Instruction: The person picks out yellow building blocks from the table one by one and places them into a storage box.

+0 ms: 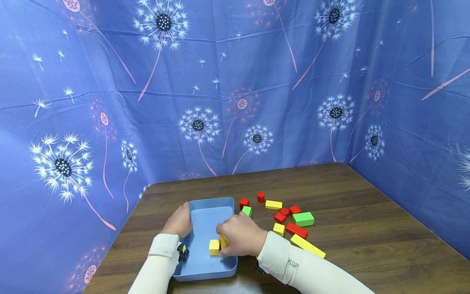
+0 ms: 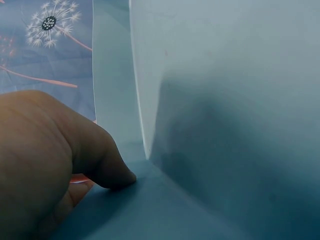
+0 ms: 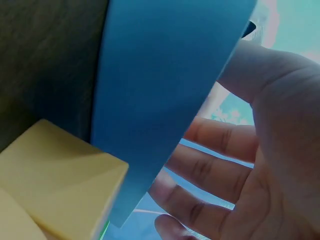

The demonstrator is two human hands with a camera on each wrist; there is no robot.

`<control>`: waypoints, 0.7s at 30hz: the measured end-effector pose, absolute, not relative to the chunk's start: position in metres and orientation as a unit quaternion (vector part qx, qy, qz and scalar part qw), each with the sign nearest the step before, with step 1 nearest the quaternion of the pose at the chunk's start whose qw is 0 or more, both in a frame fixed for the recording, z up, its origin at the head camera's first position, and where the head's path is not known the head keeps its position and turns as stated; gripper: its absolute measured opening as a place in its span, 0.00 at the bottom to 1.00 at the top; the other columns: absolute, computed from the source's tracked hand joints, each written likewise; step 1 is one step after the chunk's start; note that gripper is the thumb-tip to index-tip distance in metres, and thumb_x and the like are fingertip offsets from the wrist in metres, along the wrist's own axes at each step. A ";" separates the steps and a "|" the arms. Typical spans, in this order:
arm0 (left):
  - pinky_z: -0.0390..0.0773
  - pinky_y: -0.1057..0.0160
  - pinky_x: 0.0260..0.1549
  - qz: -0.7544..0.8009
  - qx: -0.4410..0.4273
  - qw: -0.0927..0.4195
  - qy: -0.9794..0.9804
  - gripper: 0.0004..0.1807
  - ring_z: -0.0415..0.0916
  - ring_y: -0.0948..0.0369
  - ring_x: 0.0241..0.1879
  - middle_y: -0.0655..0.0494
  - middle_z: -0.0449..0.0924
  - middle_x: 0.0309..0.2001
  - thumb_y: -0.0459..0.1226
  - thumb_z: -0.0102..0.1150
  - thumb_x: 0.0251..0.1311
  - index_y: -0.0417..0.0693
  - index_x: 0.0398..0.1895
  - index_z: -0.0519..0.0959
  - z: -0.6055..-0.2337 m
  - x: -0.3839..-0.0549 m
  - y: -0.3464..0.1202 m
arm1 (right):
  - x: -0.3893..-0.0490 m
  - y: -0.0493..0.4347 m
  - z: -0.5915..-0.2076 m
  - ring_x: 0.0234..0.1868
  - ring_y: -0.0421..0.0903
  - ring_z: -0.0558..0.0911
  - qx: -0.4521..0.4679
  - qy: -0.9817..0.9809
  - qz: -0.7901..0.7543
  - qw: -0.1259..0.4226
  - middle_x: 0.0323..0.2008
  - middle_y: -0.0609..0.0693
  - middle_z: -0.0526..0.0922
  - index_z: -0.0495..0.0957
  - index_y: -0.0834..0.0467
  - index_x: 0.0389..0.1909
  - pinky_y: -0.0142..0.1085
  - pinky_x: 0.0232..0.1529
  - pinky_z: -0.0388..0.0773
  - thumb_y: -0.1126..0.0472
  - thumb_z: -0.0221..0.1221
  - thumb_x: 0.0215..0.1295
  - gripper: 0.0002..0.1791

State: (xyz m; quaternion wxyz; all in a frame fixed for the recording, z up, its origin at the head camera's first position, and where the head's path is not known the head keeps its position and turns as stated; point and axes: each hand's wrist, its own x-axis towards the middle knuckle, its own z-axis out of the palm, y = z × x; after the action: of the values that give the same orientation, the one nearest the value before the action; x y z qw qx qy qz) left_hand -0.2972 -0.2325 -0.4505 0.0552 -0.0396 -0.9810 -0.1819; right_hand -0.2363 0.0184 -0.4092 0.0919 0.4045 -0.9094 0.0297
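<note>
A shallow blue tray (image 1: pixel 204 277) lies on the table. My left hand (image 1: pixel 178 221) grips its left wall; the left wrist view has the thumb (image 2: pixel 107 160) pressed on the wall's inner face. Over the tray's right wall reaches my right hand (image 1: pixel 242 234), holding a yellow block (image 1: pixel 223 241) just inside. Right beside that block, a yellow cube (image 1: pixel 214 247) sits on the tray floor. In the right wrist view, the tray wall (image 3: pixel 155 90) hides the fingertips and the held block; another yellow block (image 3: pixel 65 175) shows outside the wall.
Right of the tray are scattered several blocks, among them a green block (image 1: pixel 303 219), a red block (image 1: pixel 296 230), a long yellow block (image 1: pixel 307 246) and a red cylinder (image 1: pixel 260 197). A blue dandelion-print cloth (image 1: pixel 235 81) hangs behind the wooden table (image 1: pixel 385 245).
</note>
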 end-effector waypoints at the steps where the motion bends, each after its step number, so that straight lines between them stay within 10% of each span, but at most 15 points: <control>1: 0.72 0.35 0.68 -0.182 -0.039 0.056 -0.981 0.38 0.70 0.34 0.68 0.25 0.67 0.69 0.28 0.53 0.65 0.23 0.76 0.54 -0.451 -0.298 -0.233 | -0.237 0.018 -0.410 0.25 0.33 0.73 0.404 -0.910 0.030 0.091 0.22 0.33 0.79 0.87 0.43 0.43 0.34 0.29 0.71 0.34 0.75 0.50 0.24; 21: 0.71 0.35 0.68 -0.182 -0.040 0.058 -0.981 0.38 0.70 0.34 0.69 0.25 0.67 0.70 0.28 0.52 0.65 0.23 0.76 0.54 -0.450 -0.297 -0.232 | -0.231 0.020 -0.410 0.32 0.37 0.78 0.410 -0.908 0.016 0.082 0.30 0.36 0.86 0.88 0.43 0.47 0.35 0.34 0.79 0.32 0.74 0.51 0.27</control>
State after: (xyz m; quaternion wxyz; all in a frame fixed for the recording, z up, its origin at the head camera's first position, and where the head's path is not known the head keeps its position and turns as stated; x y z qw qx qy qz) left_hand -0.2971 -0.2322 -0.4503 0.0578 -0.0399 -0.9807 -0.1823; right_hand -0.2313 0.0199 -0.4097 0.0819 0.4099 -0.9083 0.0156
